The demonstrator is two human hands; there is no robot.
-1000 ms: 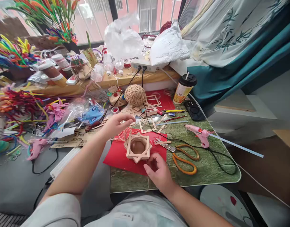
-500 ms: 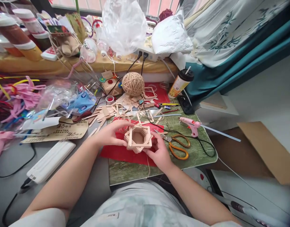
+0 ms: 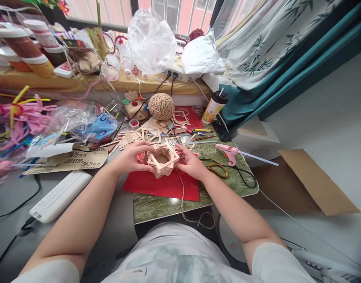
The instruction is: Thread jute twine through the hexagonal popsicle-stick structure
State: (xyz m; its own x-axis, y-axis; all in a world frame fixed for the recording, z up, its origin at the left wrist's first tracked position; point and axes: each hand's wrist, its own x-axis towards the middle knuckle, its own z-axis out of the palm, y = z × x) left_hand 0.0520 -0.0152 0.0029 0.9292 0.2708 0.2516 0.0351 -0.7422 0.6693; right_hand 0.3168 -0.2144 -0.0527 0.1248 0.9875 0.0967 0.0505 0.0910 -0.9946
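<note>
Between my hands is a star-shaped popsicle-stick box (image 3: 163, 169), built of stacked wooden sticks with an opening in the middle. My left hand (image 3: 133, 158) grips its left side, fingers behind and thumb at the front. My right hand (image 3: 189, 162) holds the right side, with its fingertips partly hidden by the box. Under it lies a red sheet (image 3: 162, 189) on the green wood-patterned board (image 3: 156, 210). A length of twine (image 3: 182, 192) trails from near the box over the board's front edge.
Behind the box are loose popsicle sticks (image 3: 130, 137) and a twine ball (image 3: 162, 106). To the right lie scissors (image 3: 218, 170), partly covered by my right hand, and a pink glue gun (image 3: 228, 152). A lidded cup (image 3: 215, 106) stands at the back right. A white power strip (image 3: 61, 196) is at left.
The box has shifted slightly away and to the left, tilting so its front wall shows more. My right hand now covers part of the scissors. The twine hangs further out over the edge.
</note>
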